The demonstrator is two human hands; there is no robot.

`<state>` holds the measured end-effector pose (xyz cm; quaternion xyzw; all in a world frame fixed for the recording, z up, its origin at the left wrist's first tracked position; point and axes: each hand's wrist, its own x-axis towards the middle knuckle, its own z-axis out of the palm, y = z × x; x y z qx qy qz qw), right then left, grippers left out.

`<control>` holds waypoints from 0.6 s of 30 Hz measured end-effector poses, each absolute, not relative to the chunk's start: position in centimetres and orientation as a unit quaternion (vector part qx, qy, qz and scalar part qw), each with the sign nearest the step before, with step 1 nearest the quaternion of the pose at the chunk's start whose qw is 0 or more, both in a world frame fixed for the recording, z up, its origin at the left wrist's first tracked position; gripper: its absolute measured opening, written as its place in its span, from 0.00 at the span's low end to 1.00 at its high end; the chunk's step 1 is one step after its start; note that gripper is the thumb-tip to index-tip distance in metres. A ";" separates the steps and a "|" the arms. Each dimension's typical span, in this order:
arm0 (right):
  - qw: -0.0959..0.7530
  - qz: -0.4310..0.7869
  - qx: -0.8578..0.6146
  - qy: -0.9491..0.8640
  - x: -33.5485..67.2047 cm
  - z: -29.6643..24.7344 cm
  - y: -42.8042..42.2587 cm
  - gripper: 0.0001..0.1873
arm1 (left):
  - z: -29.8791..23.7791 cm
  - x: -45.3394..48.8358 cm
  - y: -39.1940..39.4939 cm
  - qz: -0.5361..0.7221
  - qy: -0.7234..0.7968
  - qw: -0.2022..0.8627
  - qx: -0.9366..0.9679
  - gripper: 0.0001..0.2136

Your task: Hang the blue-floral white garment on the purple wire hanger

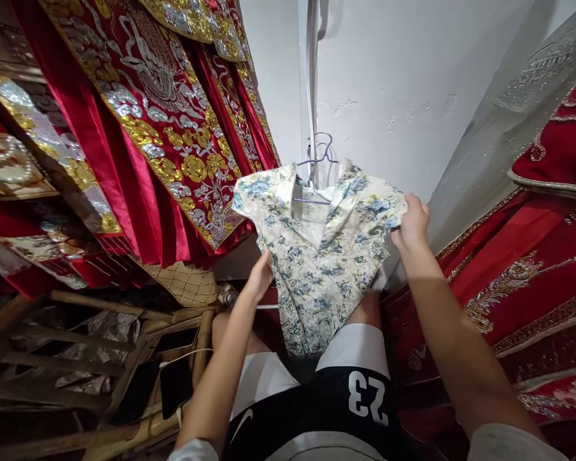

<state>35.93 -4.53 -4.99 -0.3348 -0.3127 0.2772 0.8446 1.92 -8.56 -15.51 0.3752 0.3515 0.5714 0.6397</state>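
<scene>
A white blouse (312,269) with blue and green flowers hangs in front of me from a purple hanger (325,155), its collar at the top and its hem near my knees. My right hand (414,224) grips the end of the sleeve on the right, thumb below and fingers curled over the cloth. Lower down, my left hand (260,275) is at the side seam on the left, under the other sleeve. Its fingers go behind the fabric, so their tips are hidden, but the hand appears closed on the blouse's edge.
Red embroidered garments with gold and silver sequins (192,147) hang at left. More red beaded garments (523,269) and a clear plastic cover (499,121) are at right. A white wall (384,83) stands behind. Dark phones (176,384) lie on a wooden chair (204,330) at lower left.
</scene>
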 end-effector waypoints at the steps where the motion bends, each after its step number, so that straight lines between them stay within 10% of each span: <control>1: 0.849 0.270 -0.340 -0.301 34.9 -5.1 -4.6 0.15 | -16.9 2.5 -9.0 0.583 0.375 0.624 0.362 0.27; 12: 0.814 0.088 -0.516 -0.251 31.7 -16.6 -12.8 0.17 | -23.9 6.3 -16.0 0.570 0.436 0.619 0.318 0.31; 18: 0.647 0.417 -0.516 -0.376 22.6 -23.3 -15.5 0.20 | -22.3 7.8 -17.7 0.541 0.413 0.660 0.317 0.33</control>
